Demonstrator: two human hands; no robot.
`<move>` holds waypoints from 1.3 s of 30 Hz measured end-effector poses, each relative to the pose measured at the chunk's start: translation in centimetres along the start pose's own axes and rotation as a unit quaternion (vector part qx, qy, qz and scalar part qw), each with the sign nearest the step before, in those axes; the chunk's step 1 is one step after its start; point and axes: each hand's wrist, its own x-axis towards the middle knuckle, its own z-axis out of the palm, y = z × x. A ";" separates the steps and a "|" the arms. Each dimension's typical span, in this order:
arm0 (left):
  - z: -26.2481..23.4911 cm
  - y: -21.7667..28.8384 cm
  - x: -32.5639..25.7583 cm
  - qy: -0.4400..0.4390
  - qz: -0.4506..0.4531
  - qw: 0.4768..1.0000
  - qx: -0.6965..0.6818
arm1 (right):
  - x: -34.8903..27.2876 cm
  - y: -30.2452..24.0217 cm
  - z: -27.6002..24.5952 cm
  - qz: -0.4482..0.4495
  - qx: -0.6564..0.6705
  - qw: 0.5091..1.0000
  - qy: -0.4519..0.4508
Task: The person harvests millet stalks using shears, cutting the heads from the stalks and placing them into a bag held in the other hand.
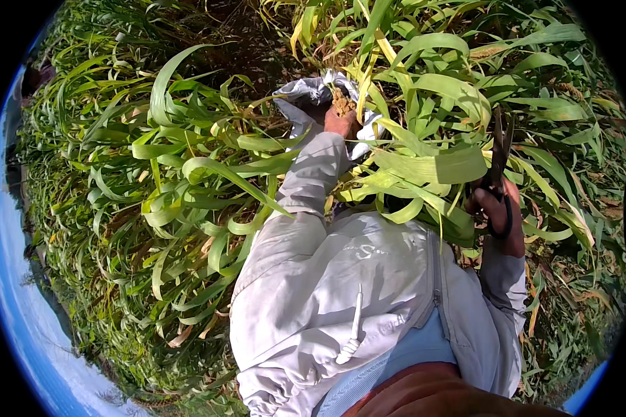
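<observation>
Near, right: right hand (492, 203), grip wrapped round the handles of dark metal scissors (499, 149), blades pointing far. Stiff; loops likely the secure hold.
Farther, left of it: left hand (341, 124), grip clenched on a tan, knobbly seed head (343, 104) among folds of a crumpled white bag (300, 90). Head probably light, crumbly; best held at the stalk. Bag looks limp.

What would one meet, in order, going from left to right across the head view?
Sky at the left edge → left hand → jacket zip → scissors.
</observation>
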 end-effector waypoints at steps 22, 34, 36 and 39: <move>-5.5 2.1 3.4 -0.008 -0.253 0.951 0.179 | 3.5 2.1 -3.9 -0.016 0.010 1.000 -0.024; 10.1 2.4 -1.7 -0.094 0.024 0.973 0.210 | 0.7 5.9 -8.5 0.024 0.042 0.997 0.065; 9.6 2.9 -2.0 -0.108 0.037 0.972 0.207 | 0.5 6.1 -8.9 -0.001 0.034 0.998 0.051; 6.3 3.7 -1.2 -0.120 0.040 0.974 0.189 | -1.6 5.9 -9.0 -0.016 0.028 0.998 0.059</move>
